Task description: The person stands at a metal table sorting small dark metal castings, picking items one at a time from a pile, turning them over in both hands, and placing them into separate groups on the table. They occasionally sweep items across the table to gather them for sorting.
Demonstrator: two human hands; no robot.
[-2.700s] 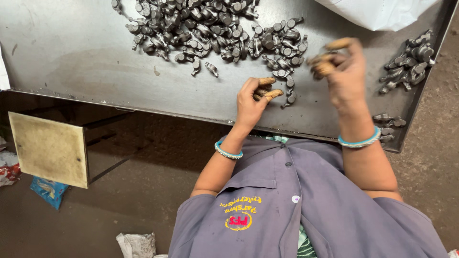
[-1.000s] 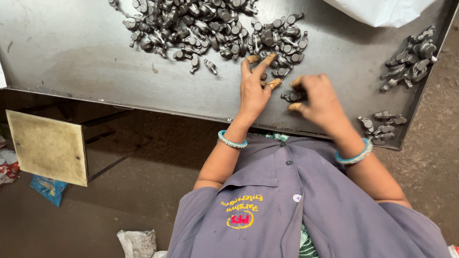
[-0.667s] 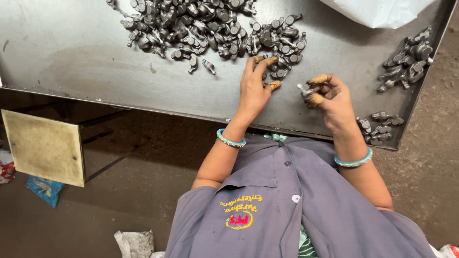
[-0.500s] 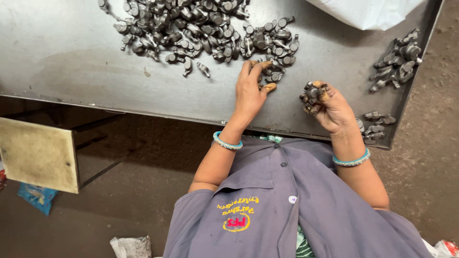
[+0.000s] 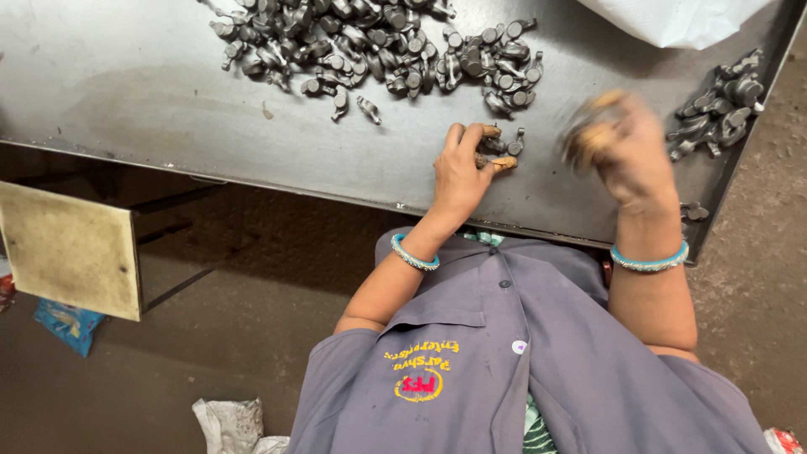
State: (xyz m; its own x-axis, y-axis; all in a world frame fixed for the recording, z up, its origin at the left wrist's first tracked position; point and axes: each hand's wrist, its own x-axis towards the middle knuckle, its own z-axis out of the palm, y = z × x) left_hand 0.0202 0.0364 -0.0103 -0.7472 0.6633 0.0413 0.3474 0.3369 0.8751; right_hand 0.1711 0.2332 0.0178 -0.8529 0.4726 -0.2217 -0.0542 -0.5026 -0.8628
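Large heap of small grey metal parts (image 5: 378, 46) across top of grey metal surface (image 5: 151, 101). Left hand (image 5: 462, 172) flat on surface, fingers loosely curled over a few parts (image 5: 504, 147) at heap's near edge. Right hand (image 5: 626, 151) raised, motion-blurred, grip undeterminable; smaller pile (image 5: 714, 105) just beyond, at right edge.

Right hand (image 5: 626, 155): motion-blurred, so its grip and any contents cannot be made out. Large pile of grey metal parts (image 5: 378, 42), at twelve o'clock: cut off by the upper edge. White sack (image 5: 672, 18), at one o'clock: likewise cropped (only its lower part shows). Left hand (image 5: 462, 172): its fingers partly cover a small metal part (image 5: 503, 148).
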